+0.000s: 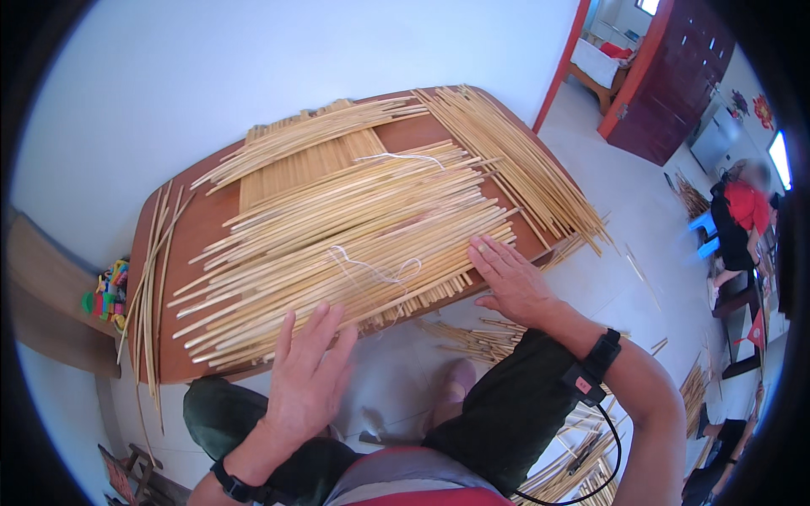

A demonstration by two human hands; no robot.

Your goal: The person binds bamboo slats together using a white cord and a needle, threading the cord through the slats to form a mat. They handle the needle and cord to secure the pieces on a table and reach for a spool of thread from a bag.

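Long pale reed-like sticks point(337, 261) lie side by side in a broad layer across the reddish-brown table point(211, 211). My right hand point(515, 282) lies nearly flat at their right ends by the near edge, fingers stretched out, gripping nothing. Near the layer's front edge, my left hand point(310, 371) is held with fingers apart and holds nothing; whether its fingertips touch the sticks I cannot tell. A thin white string point(371, 268) curls over the front sticks, and another white string point(405, 158) rests on the far ones.
A flat woven-looking mat point(312, 160) is under the far sticks. More sticks point(515, 156) are bunched at the table's right side, others point(154, 278) at its left. Loose sticks point(485, 337) lie on the floor. A person point(747, 211) in red is at the far right, beyond an open door point(671, 80).
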